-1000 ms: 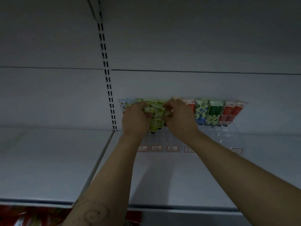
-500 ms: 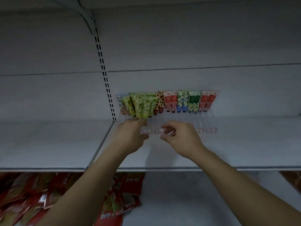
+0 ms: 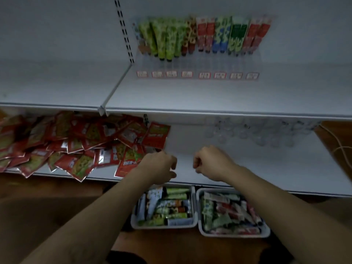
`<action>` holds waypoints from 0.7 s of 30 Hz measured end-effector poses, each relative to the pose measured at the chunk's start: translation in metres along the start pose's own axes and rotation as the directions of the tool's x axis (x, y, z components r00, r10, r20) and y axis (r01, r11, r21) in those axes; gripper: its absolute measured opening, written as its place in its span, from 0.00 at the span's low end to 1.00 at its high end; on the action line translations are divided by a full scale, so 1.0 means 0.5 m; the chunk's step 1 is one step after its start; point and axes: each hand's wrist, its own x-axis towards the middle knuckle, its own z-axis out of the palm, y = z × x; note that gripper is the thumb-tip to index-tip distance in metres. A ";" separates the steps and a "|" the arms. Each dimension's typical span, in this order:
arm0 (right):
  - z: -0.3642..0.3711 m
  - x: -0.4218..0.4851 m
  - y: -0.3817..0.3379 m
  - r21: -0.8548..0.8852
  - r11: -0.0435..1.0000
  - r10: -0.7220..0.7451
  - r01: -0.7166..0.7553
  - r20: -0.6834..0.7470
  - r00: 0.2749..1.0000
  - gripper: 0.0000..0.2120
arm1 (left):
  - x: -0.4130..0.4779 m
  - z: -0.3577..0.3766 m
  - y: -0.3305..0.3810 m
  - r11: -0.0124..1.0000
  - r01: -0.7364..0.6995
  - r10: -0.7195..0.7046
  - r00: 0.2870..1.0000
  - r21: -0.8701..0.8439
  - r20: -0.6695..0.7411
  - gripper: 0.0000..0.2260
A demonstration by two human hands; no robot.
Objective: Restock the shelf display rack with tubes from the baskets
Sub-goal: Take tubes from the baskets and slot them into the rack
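Note:
A clear display rack stands at the back of the upper shelf, holding a row of upright tubes: green ones at the left, red, blue and dark green ones to the right. Two grey baskets sit on the floor below. The left basket holds green and pale tubes lying flat, the right basket holds red and green ones. My left hand and my right hand hover side by side above the baskets, in front of the lower shelf. Both have loosely curled fingers and hold nothing.
A heap of red sachets covers the left of the lower shelf. Several clear cups stand at its back right. A slotted upright post and a divider split the upper shelf. A pale cable hangs at right.
Both hands let go of the green tubes in the rack and dropped away from it, down to just above the baskets. My view tilted downward, bringing the lower shelf and baskets into sight.

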 end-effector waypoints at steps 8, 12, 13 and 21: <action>0.192 0.061 0.021 -0.042 0.999 0.015 -0.005 0.233 0.972 0.13 | 0.046 0.220 -0.026 0.984 0.105 -0.074 0.975 -0.143 0.210 0.15; 0.257 0.089 0.033 -0.011 1.000 0.021 -0.018 0.322 0.947 0.15 | 0.070 0.282 -0.034 0.949 0.173 -0.116 0.969 -0.262 0.219 0.17; 0.270 0.094 0.038 0.013 0.999 0.024 -0.030 0.324 0.946 0.15 | 0.075 0.294 -0.032 0.940 0.180 -0.118 0.968 -0.289 0.220 0.17; 0.393 0.131 0.063 -0.059 0.998 0.021 0.000 0.358 0.933 0.26 | 0.075 0.401 -0.043 0.962 0.195 -0.152 0.963 -0.189 0.221 0.21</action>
